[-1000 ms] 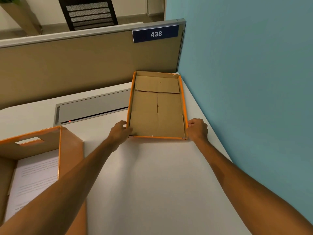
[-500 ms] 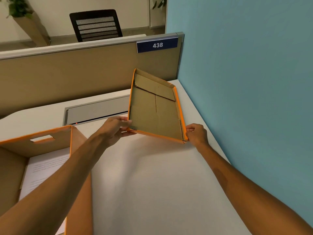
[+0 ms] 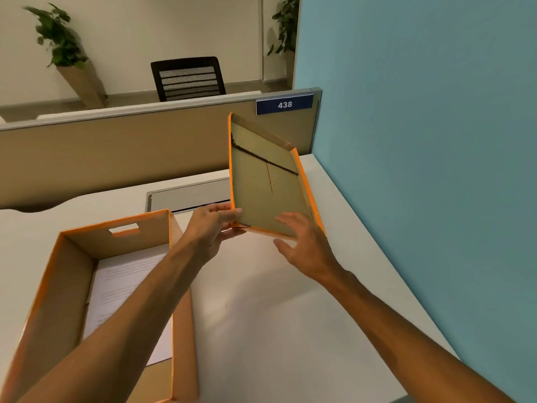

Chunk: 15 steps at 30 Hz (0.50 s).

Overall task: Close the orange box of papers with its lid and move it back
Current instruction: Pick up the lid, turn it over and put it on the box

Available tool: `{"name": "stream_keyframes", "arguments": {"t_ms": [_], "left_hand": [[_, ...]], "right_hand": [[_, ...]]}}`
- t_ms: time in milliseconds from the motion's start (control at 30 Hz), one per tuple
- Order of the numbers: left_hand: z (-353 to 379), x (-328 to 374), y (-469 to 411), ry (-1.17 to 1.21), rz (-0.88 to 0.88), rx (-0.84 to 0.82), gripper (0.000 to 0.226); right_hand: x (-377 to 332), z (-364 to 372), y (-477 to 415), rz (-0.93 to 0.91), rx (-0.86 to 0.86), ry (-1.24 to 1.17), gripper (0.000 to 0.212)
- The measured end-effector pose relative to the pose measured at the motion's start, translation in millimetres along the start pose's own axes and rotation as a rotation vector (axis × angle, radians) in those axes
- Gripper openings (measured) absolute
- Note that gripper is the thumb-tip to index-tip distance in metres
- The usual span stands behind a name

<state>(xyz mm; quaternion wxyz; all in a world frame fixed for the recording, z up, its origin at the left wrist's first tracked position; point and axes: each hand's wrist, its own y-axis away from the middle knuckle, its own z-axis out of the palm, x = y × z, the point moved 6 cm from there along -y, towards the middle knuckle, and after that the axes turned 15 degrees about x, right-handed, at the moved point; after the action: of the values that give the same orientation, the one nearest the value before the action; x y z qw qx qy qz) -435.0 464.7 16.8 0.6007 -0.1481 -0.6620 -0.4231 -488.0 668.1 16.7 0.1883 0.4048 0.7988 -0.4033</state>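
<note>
The left hand point(image 3: 213, 225) pinches the near-left corner of the lid point(image 3: 267, 184), tilted up inside-out off the bench point(image 3: 276, 315); the right hand point(image 3: 302, 242), fingers spread open, steadies its near edge, probably to flip it. The orange box point(image 3: 72, 286) sits open left of the lid, papers point(image 3: 128, 286) inside.

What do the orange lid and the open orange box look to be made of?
Orange-edged rectangular lid: apparently cardboard, raw matte brown inside with folded flap seams, orange coated outside. Open orange box: looks like the same board, brown inside, with a die-cut handle slot. White printed paper sheets lie inside.
</note>
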Motion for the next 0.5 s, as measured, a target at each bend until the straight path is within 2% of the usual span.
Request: {"name": "stream_keyframes", "arguments": {"t_ms": [167, 500], "left_hand": [[-20.9, 25.2, 53.5, 0.039, 0.048, 0.035, 0.022], [-77.1, 51.9, 153.0, 0.033, 0.116, 0.048, 0.037]], "right_hand": [[-68.1, 5.6, 30.8, -0.152, 0.097, 0.076, 0.053], [-161.2, -9.0, 71.3, -0.216, 0.284, 0.046, 0.022]]}}
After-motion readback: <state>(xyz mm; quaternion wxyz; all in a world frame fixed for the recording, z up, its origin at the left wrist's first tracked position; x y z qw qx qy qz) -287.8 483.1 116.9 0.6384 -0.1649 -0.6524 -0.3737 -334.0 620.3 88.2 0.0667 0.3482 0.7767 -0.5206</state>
